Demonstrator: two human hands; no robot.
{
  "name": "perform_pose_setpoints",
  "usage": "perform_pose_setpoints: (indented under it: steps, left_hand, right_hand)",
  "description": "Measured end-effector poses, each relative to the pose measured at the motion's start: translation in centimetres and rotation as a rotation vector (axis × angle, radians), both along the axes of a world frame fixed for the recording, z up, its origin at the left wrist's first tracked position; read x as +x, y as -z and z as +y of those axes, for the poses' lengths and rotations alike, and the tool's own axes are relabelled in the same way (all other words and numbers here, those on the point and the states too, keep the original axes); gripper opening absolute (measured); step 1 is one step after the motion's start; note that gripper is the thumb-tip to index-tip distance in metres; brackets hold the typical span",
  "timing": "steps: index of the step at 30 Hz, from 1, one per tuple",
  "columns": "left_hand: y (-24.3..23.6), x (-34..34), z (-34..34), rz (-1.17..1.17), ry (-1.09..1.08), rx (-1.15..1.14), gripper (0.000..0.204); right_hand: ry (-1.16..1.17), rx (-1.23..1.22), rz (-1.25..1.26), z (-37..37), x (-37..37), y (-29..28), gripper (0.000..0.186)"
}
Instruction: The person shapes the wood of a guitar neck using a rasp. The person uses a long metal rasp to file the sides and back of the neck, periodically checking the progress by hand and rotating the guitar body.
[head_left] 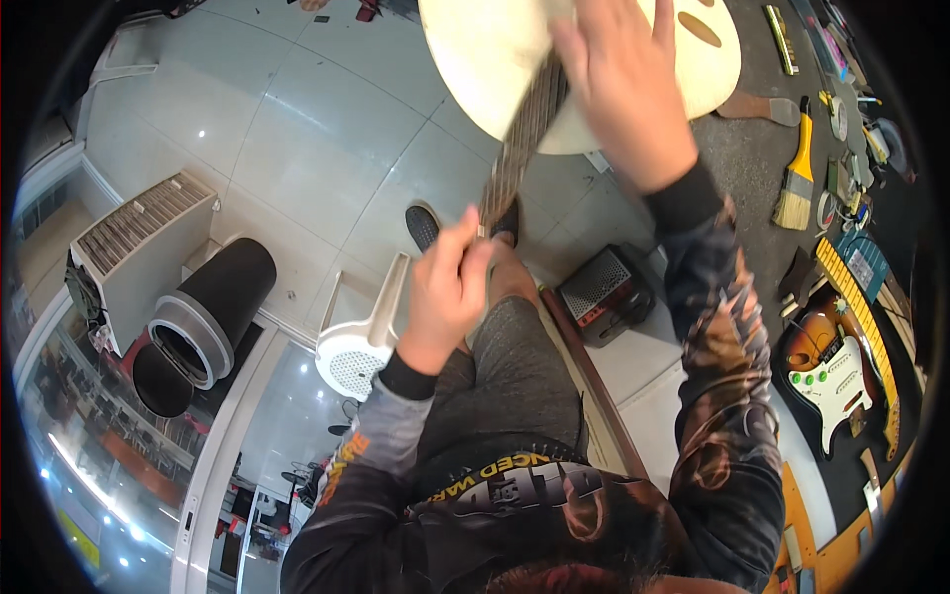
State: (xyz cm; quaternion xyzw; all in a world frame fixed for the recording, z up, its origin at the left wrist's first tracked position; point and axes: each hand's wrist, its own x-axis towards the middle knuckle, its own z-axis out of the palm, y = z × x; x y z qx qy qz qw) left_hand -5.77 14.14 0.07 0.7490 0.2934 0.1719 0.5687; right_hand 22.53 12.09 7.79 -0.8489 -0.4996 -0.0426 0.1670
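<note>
A pale wooden guitar-body-shaped plate point(475, 64) with dark oval holes lies at the top of the view, partly cut off. Across its near edge slants a long, flat, dark grey-brown striped strip point(524, 134), blurred by motion; its exact kind does not show. My left hand point(447, 292), in front of my legs, is closed on the strip's near end. Over the plate, my right hand point(633, 89) has its fingers stretched apart, the thumb beside the strip's upper end. Its fingertips run out of the picture, so whether it presses the strip or the plate is unclear.
On the dark bench at right lie a yellow-handled brush point(798, 173), a brown-handled tool point(757, 107) and a small sunburst guitar point(831, 366). A black box-shaped device point(604, 295) stands beside my leg. At left are a white stool point(356, 358), a black bin point(213, 312) and a cabinet point(148, 247).
</note>
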Motion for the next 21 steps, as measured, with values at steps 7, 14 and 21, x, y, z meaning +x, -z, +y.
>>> perform_pose_setpoints:
  steps: [7, 14, 21]
  left_hand:
    - [-0.6, 2.0, 0.4, 0.014, -0.028, -0.073, 0.033]
    - [-1.2, 2.6, 0.5, 0.01, 0.018, 0.044, 0.032]
    - [1.0, -0.9, -0.8, -0.016, 0.049, 0.208, 0.035]
  right_hand:
    - [-0.026, -0.007, -0.015, 0.4, 1.1, -0.2, 0.047]
    - [-0.015, 0.029, -0.102, 0.9, 1.9, 0.3, 0.047]
    - [-0.016, -0.084, 0.039, -1.2, -1.4, 0.0, 0.048]
